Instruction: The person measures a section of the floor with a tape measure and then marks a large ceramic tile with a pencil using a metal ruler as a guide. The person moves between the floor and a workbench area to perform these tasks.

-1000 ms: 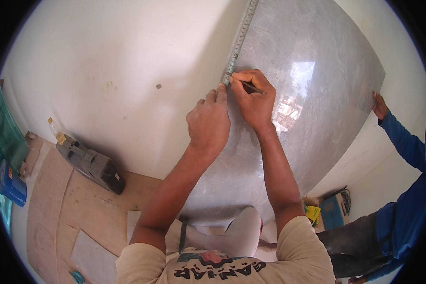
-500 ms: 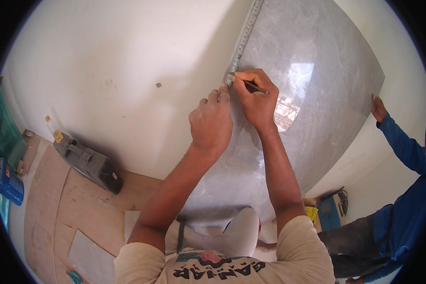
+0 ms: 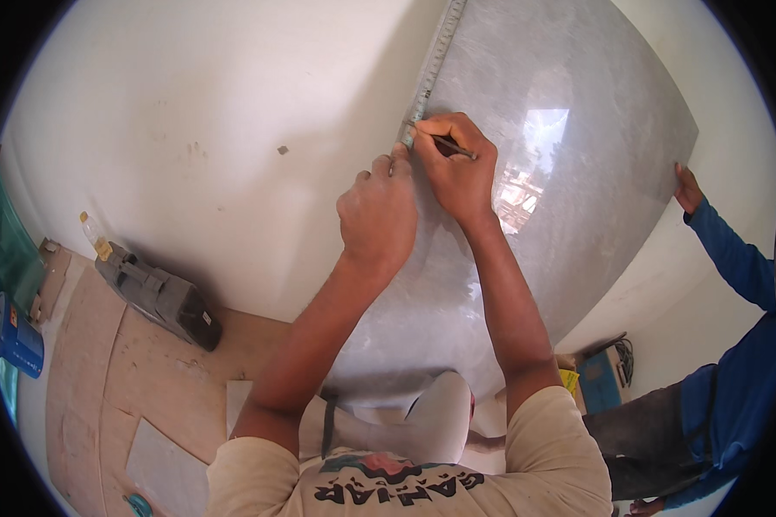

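Observation:
A large glossy grey tile (image 3: 578, 207) stands tilted in front of me. Along its left edge lies the blade of a tape measure (image 3: 441, 53), running up out of the picture. My left hand (image 3: 379, 211) is closed at this edge, its fingertips pressing the tape's lower end against the tile. Beside it, my right hand (image 3: 459, 164) pinches a thin dark pencil (image 3: 453, 147). Its fingertips rest at the tape near the tile's edge, and they hide the pencil's tip. A co-worker's hand (image 3: 688, 189) touches the tile's right edge.
At the left, a black tool case (image 3: 159, 293) stands against the white wall (image 3: 233, 103), with a bottle (image 3: 97, 234) by it. A blue bucket (image 3: 17, 338) is further left. A grey tile piece (image 3: 168, 461) lies on the brown floor covering (image 3: 86, 379). The co-worker in blue (image 3: 733, 379) stands right.
Both my hands and the tape appear slightly higher and further left in the picture; the surroundings have shifted a little too. The grips look the same.

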